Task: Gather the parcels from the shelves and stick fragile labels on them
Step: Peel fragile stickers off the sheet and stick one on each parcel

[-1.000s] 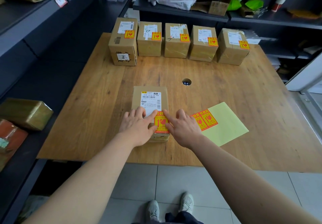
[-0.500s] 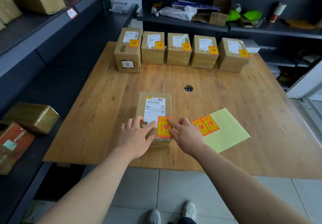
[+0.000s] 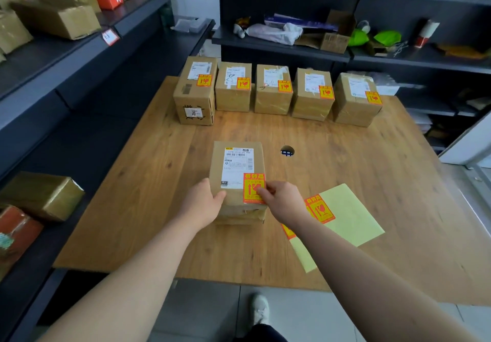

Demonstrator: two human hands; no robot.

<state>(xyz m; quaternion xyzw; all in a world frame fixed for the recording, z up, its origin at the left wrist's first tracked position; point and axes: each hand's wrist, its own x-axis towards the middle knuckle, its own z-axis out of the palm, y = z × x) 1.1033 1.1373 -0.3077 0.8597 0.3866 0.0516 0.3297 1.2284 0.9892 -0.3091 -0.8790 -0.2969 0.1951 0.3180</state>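
Note:
A brown cardboard parcel (image 3: 236, 161) with a white shipping slip lies near the front of the wooden table (image 3: 345, 155). A red and yellow fragile label (image 3: 252, 183) sits on its near right corner. My left hand (image 3: 203, 203) grips the parcel's near left side. My right hand (image 3: 283, 200) rests at the near right corner, fingertips on the label. A yellow backing sheet (image 3: 348, 214) with more fragile labels (image 3: 320, 208) lies to the right, partly under my right arm. Several labelled parcels (image 3: 272, 89) stand in a row at the table's far edge.
Dark shelves run along the left with taped parcels (image 3: 42, 194) and boxes (image 3: 57, 17). Shelves behind the table hold bags, a small carton (image 3: 334, 41) and clutter. A round cable hole (image 3: 287, 151) is in the tabletop. Tiled floor and my shoe are below.
My left hand slid from the parcel's top to its near left side. My right hand shifted to the label's lower right. The camera view tilted upward.

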